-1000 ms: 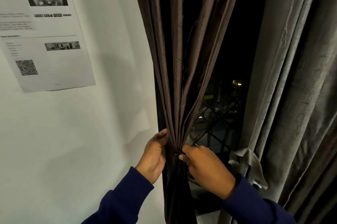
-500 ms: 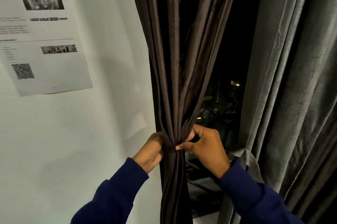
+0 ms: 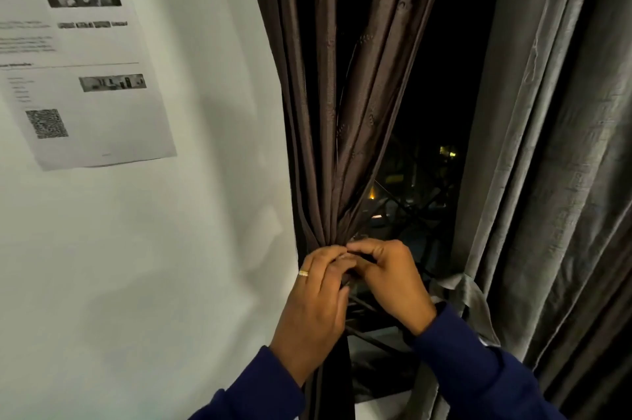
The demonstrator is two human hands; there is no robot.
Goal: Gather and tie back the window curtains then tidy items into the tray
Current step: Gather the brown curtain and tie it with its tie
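White wall (image 3: 171,248), dark window (image 3: 427,111). Left hand (image 3: 313,310) and right hand (image 3: 393,282) both pinch gathered brown curtain (image 3: 328,146) at its waist.

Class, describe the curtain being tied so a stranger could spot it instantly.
Find the white wall with its printed sheet. The brown curtain hangs at its right edge, pinched by both hands. Unlike the grey curtain farther right, it is darker, brown and faintly patterned.
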